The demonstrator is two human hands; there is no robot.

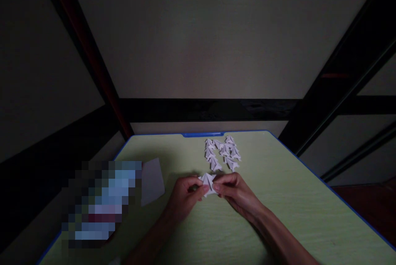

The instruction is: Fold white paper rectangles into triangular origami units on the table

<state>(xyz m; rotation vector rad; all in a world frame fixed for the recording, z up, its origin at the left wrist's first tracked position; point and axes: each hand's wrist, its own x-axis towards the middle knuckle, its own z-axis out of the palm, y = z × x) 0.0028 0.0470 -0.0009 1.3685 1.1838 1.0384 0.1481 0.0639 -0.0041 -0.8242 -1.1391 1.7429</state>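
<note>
Between my two hands is a small folded white paper piece (208,179), pointed at the top with layered flaps, like origami. My left hand (185,192) pinches its left side, thumb on the near face. The right side is pinched by my right hand (236,190), with that thumb also on the front. Just beyond my hands, several similar folded paper figures (213,162) lie on the table in overlapping rows. The fingers behind the paper are partly hidden.
A pale green table (297,207) with a blue edge spreads under my arms. Left of my left hand lies a flat white paper sheet (153,182), beside a blurred-out bright object (108,199). Behind the table's far edge rises a pale panel (204,42) with dark framing.
</note>
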